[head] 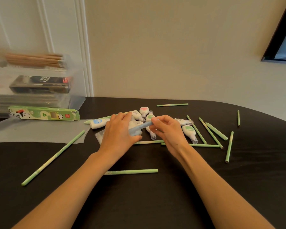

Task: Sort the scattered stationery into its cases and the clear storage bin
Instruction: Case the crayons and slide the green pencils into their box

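Over the middle of the dark table, both hands hold a blue strip-like item, prob. a slim case or sleeve, hard to tell w/ the blur. Left hand grips its near end, thumb underneath, fingers curled over the top. Right hand pinches the far end betw. thumb and fingertips. Just behind and beside the hands sits a cluster of white correction-tape dispensers w/ blue, pink and green labels. Green pencils lie scattered across the table, most to the right, one near the front edge betw. the forearms. At far left stands a clear storage bin w/ wooden pencils and a dark box inside; a green pencil box lies in front of it, touching the bin's base.
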The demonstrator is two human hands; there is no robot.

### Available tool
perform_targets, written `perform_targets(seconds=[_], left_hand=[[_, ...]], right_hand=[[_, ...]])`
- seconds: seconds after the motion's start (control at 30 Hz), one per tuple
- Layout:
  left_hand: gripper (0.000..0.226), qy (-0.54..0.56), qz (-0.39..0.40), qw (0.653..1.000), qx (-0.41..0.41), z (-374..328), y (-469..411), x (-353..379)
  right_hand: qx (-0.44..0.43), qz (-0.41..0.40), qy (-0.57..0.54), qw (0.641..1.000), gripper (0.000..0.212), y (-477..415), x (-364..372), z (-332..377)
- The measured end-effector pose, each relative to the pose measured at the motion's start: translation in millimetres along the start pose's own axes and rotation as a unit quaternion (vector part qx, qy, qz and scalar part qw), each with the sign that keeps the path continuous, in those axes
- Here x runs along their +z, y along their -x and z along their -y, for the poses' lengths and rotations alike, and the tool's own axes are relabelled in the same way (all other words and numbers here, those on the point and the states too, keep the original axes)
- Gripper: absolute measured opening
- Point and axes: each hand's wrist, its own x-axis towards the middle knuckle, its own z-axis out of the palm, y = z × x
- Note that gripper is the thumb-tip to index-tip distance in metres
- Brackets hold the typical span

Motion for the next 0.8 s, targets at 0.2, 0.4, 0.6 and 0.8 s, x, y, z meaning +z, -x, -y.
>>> perform_targets(seconds=[0.2,0.4,0.6,0.8], left_hand=[[0.076,0.021,-0.005,0.999,0.024,-1,3,1],[0.073,0.047,-0.016,0.998,0.04,-3,3,-1],[0.07,0.062,-0.007,0.995,0.082,-9,4,-3],[0.065,0.078,0.028,0.99,0.118,-15,2,-7]], right_hand=[[0.01,0.083,0.094,0.992,0.014,4,5,-4],[0.019,0.143,0.09,0.985,0.032,7,11,3],[0.052,0.182,0.087,0.978,0.07,10,15,4],[0.048,0.181,0.065,0.98,0.084,-1,8,1]])
